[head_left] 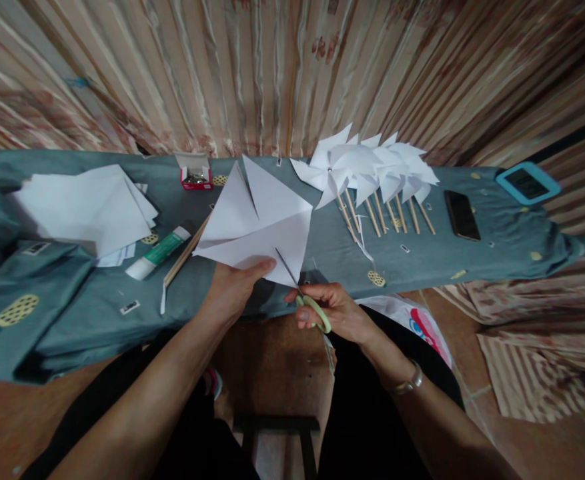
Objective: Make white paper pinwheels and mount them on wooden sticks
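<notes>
A white square of paper [277,207], slit inward from its corners, is held over the table's front edge. My left hand [239,283] grips its near edge, thumb on top and fingers hidden beneath. In my right hand [335,310] are scissors [313,312] with pale green handles, my fingers through the loops. One blade lies over the paper's near right corner, pointing away from me; the other is hidden under the sheet. Wooden sticks [185,257] lie just left of the paper, next to a green and white glue stick [158,253].
Several white paper pinwheels [367,167] on wooden sticks overlap at the back right. Beyond them lie a dark phone [462,215] and a blue-framed device [528,183]. A small red box [195,175] of metal pins stands behind the sticks. Paper sheets [87,207] are stacked left. A curtain [252,73] hangs behind.
</notes>
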A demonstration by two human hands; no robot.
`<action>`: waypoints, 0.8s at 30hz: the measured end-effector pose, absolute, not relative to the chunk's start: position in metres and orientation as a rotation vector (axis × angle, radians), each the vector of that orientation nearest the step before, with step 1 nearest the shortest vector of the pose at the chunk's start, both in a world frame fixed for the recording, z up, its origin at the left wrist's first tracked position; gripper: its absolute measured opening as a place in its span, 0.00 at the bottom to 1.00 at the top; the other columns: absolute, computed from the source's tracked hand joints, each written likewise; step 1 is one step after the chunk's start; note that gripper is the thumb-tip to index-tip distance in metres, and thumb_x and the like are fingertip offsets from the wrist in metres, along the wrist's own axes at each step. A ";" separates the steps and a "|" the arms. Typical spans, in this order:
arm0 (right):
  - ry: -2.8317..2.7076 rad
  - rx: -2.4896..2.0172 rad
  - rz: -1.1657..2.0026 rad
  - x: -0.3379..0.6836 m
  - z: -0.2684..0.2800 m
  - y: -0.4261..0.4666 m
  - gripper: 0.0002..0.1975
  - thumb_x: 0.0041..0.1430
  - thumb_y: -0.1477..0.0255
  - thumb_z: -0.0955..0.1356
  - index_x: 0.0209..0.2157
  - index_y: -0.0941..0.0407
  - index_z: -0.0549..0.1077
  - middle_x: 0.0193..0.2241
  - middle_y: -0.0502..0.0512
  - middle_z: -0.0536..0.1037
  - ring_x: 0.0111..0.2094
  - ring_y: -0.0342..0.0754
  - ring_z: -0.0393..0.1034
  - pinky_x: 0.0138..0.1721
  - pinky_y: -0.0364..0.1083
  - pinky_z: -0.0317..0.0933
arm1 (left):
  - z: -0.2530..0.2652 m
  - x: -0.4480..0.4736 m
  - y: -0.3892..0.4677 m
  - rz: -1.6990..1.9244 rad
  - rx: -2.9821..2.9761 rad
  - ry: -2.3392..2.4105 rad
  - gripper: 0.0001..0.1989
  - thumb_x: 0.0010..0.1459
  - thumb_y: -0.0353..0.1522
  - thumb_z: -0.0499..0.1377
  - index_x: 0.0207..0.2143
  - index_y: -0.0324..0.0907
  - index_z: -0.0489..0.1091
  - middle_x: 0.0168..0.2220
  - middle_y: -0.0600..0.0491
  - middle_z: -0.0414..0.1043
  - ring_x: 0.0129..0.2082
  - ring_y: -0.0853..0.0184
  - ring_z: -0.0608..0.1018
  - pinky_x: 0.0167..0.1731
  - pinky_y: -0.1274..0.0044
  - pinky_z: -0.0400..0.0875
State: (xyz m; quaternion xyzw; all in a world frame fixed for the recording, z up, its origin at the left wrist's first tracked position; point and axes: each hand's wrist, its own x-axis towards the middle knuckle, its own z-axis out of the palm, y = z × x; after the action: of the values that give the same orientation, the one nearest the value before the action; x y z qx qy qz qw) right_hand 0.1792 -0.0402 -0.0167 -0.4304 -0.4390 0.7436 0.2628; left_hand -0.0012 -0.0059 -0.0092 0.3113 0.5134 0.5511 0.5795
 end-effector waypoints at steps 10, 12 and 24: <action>-1.168 -1.170 2.012 0.178 -0.016 -0.040 0.22 0.43 0.58 0.77 0.36 0.59 0.76 0.20 0.46 0.75 0.19 0.36 0.67 0.24 0.38 0.63 | -0.008 -0.002 -0.007 1.284 0.739 1.231 0.19 0.36 0.31 0.68 0.35 0.44 0.72 0.28 0.55 0.75 0.39 0.59 0.77 0.46 0.66 0.71; -1.177 -1.167 2.000 0.178 -0.016 -0.040 0.23 0.43 0.57 0.77 0.36 0.59 0.77 0.20 0.47 0.75 0.20 0.37 0.67 0.24 0.38 0.64 | -0.007 -0.001 -0.007 1.273 0.746 1.222 0.19 0.36 0.32 0.68 0.36 0.43 0.72 0.29 0.55 0.76 0.39 0.58 0.77 0.47 0.66 0.71; -1.183 -1.188 1.948 0.176 -0.016 -0.040 0.21 0.40 0.60 0.79 0.33 0.58 0.78 0.20 0.46 0.76 0.21 0.38 0.69 0.24 0.38 0.65 | -0.008 0.001 -0.010 1.258 0.733 1.188 0.22 0.35 0.30 0.69 0.37 0.42 0.73 0.30 0.53 0.77 0.37 0.58 0.78 0.47 0.65 0.70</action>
State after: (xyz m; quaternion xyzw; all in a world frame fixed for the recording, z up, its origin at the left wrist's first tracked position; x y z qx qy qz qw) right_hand 0.1764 -0.0402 -0.0160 -0.4436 -0.4416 0.7271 0.2819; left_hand 0.0013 -0.0100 -0.0077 0.3147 0.5103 0.5405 0.5903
